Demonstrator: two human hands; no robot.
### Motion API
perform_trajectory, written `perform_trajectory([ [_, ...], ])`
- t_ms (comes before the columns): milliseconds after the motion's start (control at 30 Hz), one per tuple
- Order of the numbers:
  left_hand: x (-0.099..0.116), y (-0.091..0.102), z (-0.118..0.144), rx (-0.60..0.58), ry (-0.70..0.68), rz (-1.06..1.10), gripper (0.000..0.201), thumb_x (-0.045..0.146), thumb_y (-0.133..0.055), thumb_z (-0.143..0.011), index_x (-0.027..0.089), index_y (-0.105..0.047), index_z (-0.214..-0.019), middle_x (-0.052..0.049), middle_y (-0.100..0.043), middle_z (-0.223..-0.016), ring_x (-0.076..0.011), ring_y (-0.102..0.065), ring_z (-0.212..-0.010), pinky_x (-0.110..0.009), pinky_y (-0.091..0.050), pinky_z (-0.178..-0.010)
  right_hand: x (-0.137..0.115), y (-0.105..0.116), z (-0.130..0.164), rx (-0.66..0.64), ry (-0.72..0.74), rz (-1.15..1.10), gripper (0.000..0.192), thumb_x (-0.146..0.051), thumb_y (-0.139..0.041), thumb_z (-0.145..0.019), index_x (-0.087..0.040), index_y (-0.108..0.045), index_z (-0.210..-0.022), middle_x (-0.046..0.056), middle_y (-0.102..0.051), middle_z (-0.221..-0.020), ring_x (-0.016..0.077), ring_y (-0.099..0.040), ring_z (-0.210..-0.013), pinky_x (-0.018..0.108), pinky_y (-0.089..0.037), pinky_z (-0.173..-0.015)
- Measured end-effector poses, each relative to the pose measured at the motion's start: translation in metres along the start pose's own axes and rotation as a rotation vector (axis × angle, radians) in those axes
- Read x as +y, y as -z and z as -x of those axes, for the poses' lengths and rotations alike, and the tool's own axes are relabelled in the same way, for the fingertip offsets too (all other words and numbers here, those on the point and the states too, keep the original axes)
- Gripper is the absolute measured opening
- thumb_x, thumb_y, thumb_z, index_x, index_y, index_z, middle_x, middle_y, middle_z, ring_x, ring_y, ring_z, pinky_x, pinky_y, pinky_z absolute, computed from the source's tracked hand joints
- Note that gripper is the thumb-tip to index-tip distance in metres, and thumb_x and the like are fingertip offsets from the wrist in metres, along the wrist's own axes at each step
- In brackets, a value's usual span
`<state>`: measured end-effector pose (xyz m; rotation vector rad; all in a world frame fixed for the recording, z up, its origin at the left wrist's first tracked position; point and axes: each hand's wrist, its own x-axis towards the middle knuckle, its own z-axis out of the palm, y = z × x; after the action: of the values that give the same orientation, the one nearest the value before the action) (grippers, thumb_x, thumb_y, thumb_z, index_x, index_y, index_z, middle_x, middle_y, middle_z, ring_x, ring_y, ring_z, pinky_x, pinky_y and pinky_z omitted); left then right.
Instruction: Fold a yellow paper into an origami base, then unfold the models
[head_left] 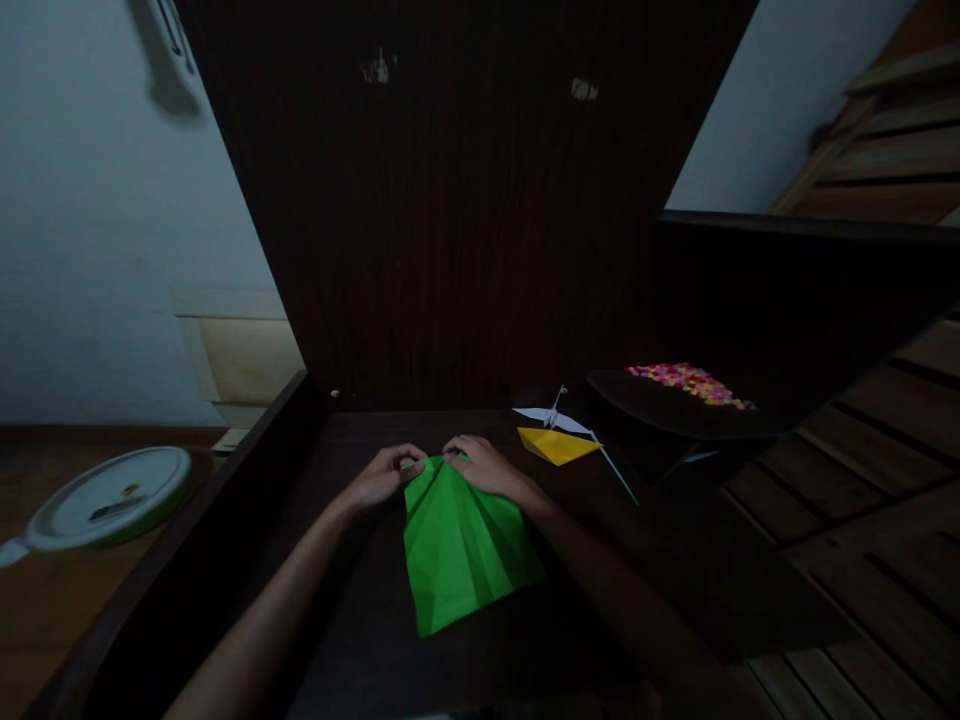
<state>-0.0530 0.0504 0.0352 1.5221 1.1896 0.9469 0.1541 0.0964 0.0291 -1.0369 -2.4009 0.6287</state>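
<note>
Green paper fans over the dark desk, its far edge pinched by the left hand and right hand, set slightly apart, seemingly to keep its pleats gathered; yellow folded paper and a white paper crane sit rightward, perhaps leaving elbow room

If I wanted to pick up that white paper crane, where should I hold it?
Probably pinch the white paper crane lightly at its narrow middle, coming from above: its thin wings spread to both sides and look easy to bend, while the yellow folded paper lies just in front.
</note>
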Motion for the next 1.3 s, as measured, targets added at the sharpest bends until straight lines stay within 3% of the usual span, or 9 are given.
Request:
perform_trajectory([
  [200, 0.049, 0.022, -0.004, 0.129, -0.135, -0.192, 0.022, 0.036, -0.065, -0.077, 0.015, -0.068, -0.083, -0.005, -0.067, -0.079, -0.0203, -0.060, -0.076, -0.029, -0.046, -0.069, -0.014, 0.034, -0.012, 0.028, 0.037, -0.103, 0.046, -0.018, -0.074, -0.073, -0.016, -0.059, -0.117, 0.009, -0.068, -0.107, 0.0211, -0.064, -0.095, 0.033, -0.048, -0.082],
  [300, 0.079, 0.029, 0.003, 0.226, -0.231, -0.290, 0.019, 0.033, -0.060, -0.083, 0.017, -0.067, -0.091, -0.006, -0.069, -0.091, -0.0226, -0.061, -0.087, -0.031, -0.046, -0.080, -0.029, 0.058, -0.016, 0.199, 0.046, -0.094, 0.036, -0.015, -0.072, -0.075, -0.018, -0.064, -0.109, 0.006, -0.069, -0.098, 0.0203, -0.064, -0.088, 0.033, -0.048, -0.080],
  [433, 0.094, 0.032, 0.028, 0.321, -0.550, -0.650, 0.025, 0.024, -0.052, -0.089, 0.017, -0.063, -0.110, -0.009, -0.069, -0.113, -0.0252, -0.064, -0.101, -0.037, -0.047, -0.092, -0.047, 0.082, -0.003, 0.295, 0.240, -0.024, 0.018, -0.020, -0.056, -0.090, -0.020, -0.070, -0.101, 0.008, -0.070, -0.101, 0.0234, -0.063, -0.095, 0.041, -0.047, -0.090],
  [533, 0.074, 0.029, 0.051, 0.281, -0.676, -0.767, 0.030, 0.017, -0.045, -0.091, 0.019, -0.061, -0.117, -0.009, -0.066, -0.124, -0.0251, -0.061, -0.113, -0.038, -0.046, -0.100, -0.041, 0.076, 0.021, 0.227, 0.304, -0.035, 0.029, -0.017, -0.053, -0.090, -0.024, -0.068, -0.114, 0.008, -0.068, -0.118, 0.0256, -0.061, -0.108, 0.045, -0.044, -0.099],
  [633, 0.032, 0.017, 0.070, 0.079, -0.695, -0.847, 0.036, 0.009, -0.040, -0.090, 0.020, -0.062, -0.116, -0.011, -0.065, -0.125, -0.0257, -0.062, -0.114, -0.039, -0.048, -0.099, -0.017, 0.047, 0.048, 0.083, 0.338, 0.032, 0.033, -0.014, -0.050, -0.091, -0.024, -0.068, -0.117, 0.009, -0.067, -0.122, 0.0247, -0.063, -0.111, 0.044, -0.047, -0.098],
  [833, -0.030, -0.012, 0.092, -0.202, -0.468, -0.985, 0.046, 0.001, -0.043, -0.084, 0.017, -0.056, -0.125, -0.017, -0.059, -0.134, -0.0297, -0.059, -0.119, -0.045, -0.048, -0.098, 0.024, -0.010, 0.085, -0.189, 0.319, 0.268, 0.034, -0.009, -0.053, -0.088, -0.018, -0.068, -0.117, 0.013, -0.067, -0.121, 0.0295, -0.060, -0.117, 0.042, -0.053, -0.090],
  [1067, -0.020, -0.016, 0.087, -0.227, -0.395, -1.014, 0.030, 0.006, -0.046, -0.086, 0.017, -0.059, -0.111, -0.014, -0.068, -0.107, -0.0270, -0.064, -0.098, -0.040, -0.049, -0.088, 0.024, -0.009, 0.087, -0.202, 0.254, 0.232, 0.034, -0.011, -0.056, -0.088, -0.024, -0.068, -0.116, 0.008, -0.066, -0.124, 0.0251, -0.060, -0.119, 0.037, -0.052, -0.092],
  [1167, -0.012, -0.011, 0.076, -0.244, -0.382, -0.901, 0.009, 0.021, -0.055, -0.089, 0.019, -0.063, -0.093, -0.009, -0.067, -0.092, -0.0244, -0.064, -0.086, -0.035, -0.049, -0.081, 0.025, -0.003, 0.081, -0.204, 0.203, 0.151, 0.027, -0.016, -0.061, -0.087, -0.026, -0.071, -0.110, 0.005, -0.069, -0.118, 0.0230, -0.064, -0.113, 0.035, -0.051, -0.092],
  [1300, -0.011, 0.000, 0.062, -0.256, -0.340, -0.685, 0.011, 0.026, -0.056, -0.090, 0.021, -0.066, -0.088, -0.005, -0.068, -0.089, -0.0208, -0.064, -0.087, -0.029, -0.047, -0.080, 0.027, 0.008, 0.075, -0.231, 0.141, 0.042, 0.017, -0.026, -0.066, -0.085, -0.027, -0.075, -0.100, 0.004, -0.072, -0.113, 0.0233, -0.066, -0.109, 0.035, -0.050, -0.093],
])
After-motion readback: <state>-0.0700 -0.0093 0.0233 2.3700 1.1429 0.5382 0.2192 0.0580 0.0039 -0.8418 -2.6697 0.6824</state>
